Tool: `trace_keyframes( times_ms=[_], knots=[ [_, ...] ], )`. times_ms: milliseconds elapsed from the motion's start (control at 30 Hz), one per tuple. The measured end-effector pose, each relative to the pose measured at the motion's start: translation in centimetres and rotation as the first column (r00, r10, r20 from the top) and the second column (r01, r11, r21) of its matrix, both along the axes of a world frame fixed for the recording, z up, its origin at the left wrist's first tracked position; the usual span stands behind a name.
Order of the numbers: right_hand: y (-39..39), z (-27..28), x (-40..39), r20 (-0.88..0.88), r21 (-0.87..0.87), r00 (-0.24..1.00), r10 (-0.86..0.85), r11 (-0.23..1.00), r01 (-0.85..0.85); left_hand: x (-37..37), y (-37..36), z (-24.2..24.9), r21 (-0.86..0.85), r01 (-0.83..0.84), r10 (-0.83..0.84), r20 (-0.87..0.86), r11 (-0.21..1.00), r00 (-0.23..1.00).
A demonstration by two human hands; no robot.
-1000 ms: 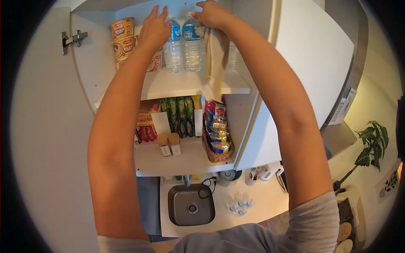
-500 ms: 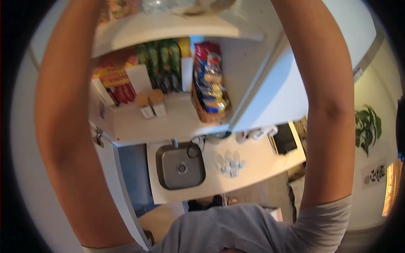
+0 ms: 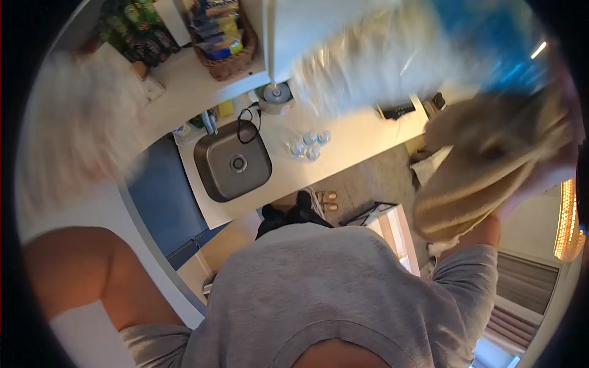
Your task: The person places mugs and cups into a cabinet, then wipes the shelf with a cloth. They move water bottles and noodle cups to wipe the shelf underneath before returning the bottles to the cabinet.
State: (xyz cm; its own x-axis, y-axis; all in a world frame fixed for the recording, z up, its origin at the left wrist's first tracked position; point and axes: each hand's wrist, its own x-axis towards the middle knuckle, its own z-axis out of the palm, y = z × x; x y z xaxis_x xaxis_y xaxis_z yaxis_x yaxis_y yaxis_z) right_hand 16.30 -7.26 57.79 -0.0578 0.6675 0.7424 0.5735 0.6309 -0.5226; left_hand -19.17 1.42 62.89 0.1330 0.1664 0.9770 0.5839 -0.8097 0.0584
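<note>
A brown, cloth-like thing (image 3: pixel 472 172) is held up at the right, in front of my right forearm (image 3: pixel 485 232). Above it hangs a blurred clear plastic pack (image 3: pixel 374 58) with a bright blue part. My right hand's fingers are hidden or smeared there, so its grip cannot be made out. On the left, a whitish, furry-looking thing (image 3: pixel 83 135) is heavily smeared by motion. My left arm (image 3: pixel 73 270) is bent below it, and my left hand does not show.
Below is a counter with a sink (image 3: pixel 233 161), several clear bottles (image 3: pixel 311 146) and a dark device (image 3: pixel 397 109). The open cupboard above holds a wicker basket (image 3: pixel 232 64) of snack packs and green packets (image 3: pixel 132 30). A lit lamp (image 3: pixel 567 227) is at the right edge.
Both arms have come down from the upper shelf. The brown thing and plastic pack are now at the right, the whitish thing at the left. The view has tilted and shifted downward.
</note>
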Motion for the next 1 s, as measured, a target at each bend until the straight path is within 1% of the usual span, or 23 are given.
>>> trace_keyframes(
  times_ms=[33, 67, 100, 133, 167, 200, 233, 267, 300, 333, 367, 433, 467, 500, 533, 567, 600, 633, 700, 767, 833, 933, 1000],
  knots=[
    [-1.1, -2.4, 1.1, -0.053, -0.176, 0.998, -0.027, 0.984, 0.018, 0.7, -1.7, -2.3, -0.050, 0.069, -0.071, -0.021, 0.996, 0.997],
    [-1.3, -5.5, 2.1, -0.092, -0.372, 0.994, -0.063, 0.928, 0.024, 1.5, -2.8, -5.1, -0.137, 0.128, -0.137, -0.059, 0.982, 0.989],
    [-1.8, -8.3, 2.5, -0.127, -0.548, 0.986, -0.110, 0.836, 0.023, 2.3, -3.6, -8.3, -0.258, 0.161, -0.197, -0.121, 0.953, 0.973],
    [-1.2, -13.0, 4.4, -0.060, -0.522, 0.997, 0.044, 0.850, -0.069, 3.6, -3.7, -12.6, -0.369, 0.044, -0.137, -0.228, 0.928, 0.964],
    [-1.9, -16.8, 4.9, -0.072, -0.670, 0.997, 0.001, 0.741, -0.049, 7.1, -5.0, -14.9, -0.839, 0.412, -0.498, 0.203, 0.355, 0.843],
    [-2.3, -20.8, 5.2, -0.040, -0.778, 0.995, -0.087, 0.628, 0.024, 9.8, -4.7, -19.3, -0.881, 0.399, -0.396, 0.282, 0.254, 0.874],
    [-2.9, -25.5, 5.5, -0.013, -0.757, 0.995, -0.101, 0.651, 0.056, 11.3, -3.6, -24.3, -0.934, 0.282, -0.439, 0.164, 0.219, 0.883],
    [-3.4, -30.1, 5.8, 0.012, -0.734, 0.994, -0.113, 0.674, 0.085, 13.1, -3.9, -29.0, -0.969, 0.247, -0.350, 0.225, 0.019, 0.909],
    [-3.8, -34.1, 5.7, 0.041, -0.759, 0.987, -0.153, 0.638, 0.131, 14.2, -4.0, -35.0, -0.967, 0.199, -0.410, 0.117, 0.162, 0.904],
    [-4.3, -37.8, 5.5, 0.074, -0.783, 0.979, -0.192, 0.596, 0.176, 15.5, -4.9, -39.6, -0.976, 0.178, -0.368, 0.122, 0.122, 0.922],
    [-4.8, -41.3, 5.4, 0.071, -0.795, 0.978, -0.195, 0.582, 0.173, 16.4, -5.6, -44.1, -0.979, 0.162, -0.369, 0.105, 0.127, 0.924],
    [-5.0, -47.5, 4.8, 0.097, -0.850, 0.968, -0.232, 0.487, 0.202, 17.7, -6.3, -51.9, -0.982, 0.141, -0.367, 0.086, 0.125, 0.926],
    [-5.0, -50.0, 4.4, 0.094, -0.855, 0.968, -0.233, 0.479, 0.198, 18.2, -6.3, -55.4, -0.979, 0.140, -0.371, 0.077, 0.147, 0.925],
    [-4.7, -52.3, 4.2, 0.148, -0.834, 0.965, -0.217, 0.497, 0.240, 18.8, -5.9, -58.1, -0.974, 0.143, -0.374, 0.069, 0.173, 0.925],
    [-4.5, -54.2, 3.9, 0.201, -0.812, 0.959, -0.199, 0.514, 0.277, 19.4, -5.5, -60.1, -0.976, 0.139, -0.370, 0.069, 0.166, 0.926],
    [-4.1, -55.6, 3.6, 0.200, -0.817, 0.960, -0.196, 0.508, 0.273, 20.0, -5.2, -61.8, -0.986, 0.083, -0.400, 0.018, 0.145, 0.916],
    [-3.6, -57.0, 3.4, 0.209, -0.845, 0.959, -0.190, 0.458, 0.275, 20.4, -5.0, -63.4, -0.992, 0.027, -0.428, -0.030, 0.125, 0.903],
    [-3.2, -58.1, 3.2, 0.217, -0.870, 0.959, -0.184, 0.409, 0.275, 20.7, -4.8, -64.8, -0.993, 0.024, -0.425, -0.029, 0.119, 0.905],
    [-2.5, -60.2, 2.8, 0.224, -0.865, 0.955, -0.194, 0.412, 0.286, 20.9, -4.3, -67.4, -0.964, -0.062, -0.486, -0.186, 0.259, 0.854],
    [-1.9, -61.4, 2.1, 0.226, -0.861, 0.953, -0.204, 0.416, 0.293, 20.9, -4.2, -68.3, -0.959, -0.079, -0.470, -0.205, 0.273, 0.858],
    [-0.9, -62.2, 1.5, 0.218, -0.870, 0.950, -0.225, 0.396, 0.294, 21.1, -3.8, -68.8, -0.950, -0.097, -0.450, -0.228, 0.295, 0.863],
    [-0.5, -62.4, 0.8, 0.224, -0.867, 0.942, -0.249, 0.391, 0.310, 21.1, -3.6, -69.1, -0.950, -0.053, -0.445, -0.193, 0.307, 0.875],
    [-0.5, -62.3, 0.6, 0.237, -0.865, 0.937, -0.258, 0.382, 0.324, 20.7, -3.8, -69.4, -0.968, -0.044, -0.429, -0.149, 0.246, 0.891]
  ],
)
